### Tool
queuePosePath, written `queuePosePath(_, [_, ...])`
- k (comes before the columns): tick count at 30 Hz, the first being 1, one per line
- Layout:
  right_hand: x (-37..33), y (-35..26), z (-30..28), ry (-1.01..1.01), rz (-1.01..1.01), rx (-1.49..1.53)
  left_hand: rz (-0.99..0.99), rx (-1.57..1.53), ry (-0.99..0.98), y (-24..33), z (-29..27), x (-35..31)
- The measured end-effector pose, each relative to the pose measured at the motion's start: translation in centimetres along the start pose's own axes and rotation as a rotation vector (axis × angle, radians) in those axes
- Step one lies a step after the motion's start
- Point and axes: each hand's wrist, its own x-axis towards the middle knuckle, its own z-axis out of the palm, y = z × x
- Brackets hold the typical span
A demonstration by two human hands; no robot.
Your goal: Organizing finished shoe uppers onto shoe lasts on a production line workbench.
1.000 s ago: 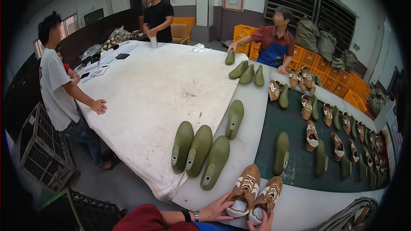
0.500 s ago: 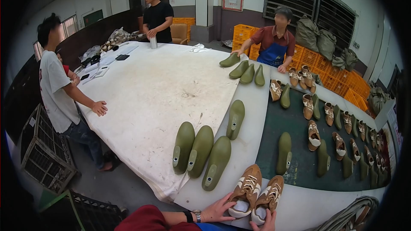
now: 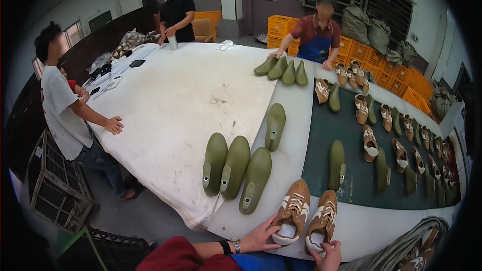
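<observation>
At the near edge of the white tabletop, two brown sneakers with cream stripes stand side by side, toes away from me. My left hand (image 3: 261,235) holds the left sneaker (image 3: 292,211) at its heel, fingers and thumb against its side. At the heel of the right sneaker (image 3: 323,221), my right hand (image 3: 329,256) pinches the collar. Pale insoles show inside both. Just left of the sneakers lie green shoe lasts, the nearest last (image 3: 256,180) beside the left sneaker. Another green last (image 3: 337,164) lies beyond the right sneaker on the dark green belt.
Rows of brown sneakers and lasts fill the green belt (image 3: 351,200) at right. A white cloth (image 3: 175,105) covers the table. Across it, a co-worker in a blue apron (image 3: 314,50) touches several lasts (image 3: 288,73). Two people stand at left. A grey cloth bundle (image 3: 401,246) sits at near right.
The two sneakers have moved a little apart, each with a hand at its heel. Across the table, the co-worker's last has come into line beside the other lasts.
</observation>
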Motion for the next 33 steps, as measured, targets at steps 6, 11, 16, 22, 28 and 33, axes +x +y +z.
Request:
queuePosePath(6, [1.2, 2.4, 0.1, 0.047, 0.096, 0.244, -0.031, 0.018, -0.039, -0.1, -0.1, 1.1])
queuePosePath(11, [8.1, 0.8, -4.7, 0.168, 0.043, 0.407, -0.049, -0.001, -0.042, -0.2, -0.9, 2.4])
queuePosePath(16, [18.0, 1.8, -3.8, 0.114, -0.025, 0.332, -0.045, 0.024, -0.069, 0.4, -0.7, 2.5])
queuePosePath(22, [31.8, 2.6, 1.7, 0.019, 0.012, 0.271, -0.035, 0.036, -0.076, 0.5, -0.5, 2.1])
queuePosePath(28, [36.9, 3.0, 7.5, 0.114, -0.118, 0.261, -0.03, -0.024, -0.071, 0.6, -0.8, 2.3])
queuePosePath(33, [29.1, 0.4, 5.5, -0.448, -0.3, 0.37, -0.021, 0.047, -0.056, -0.8, -0.3, 1.1])
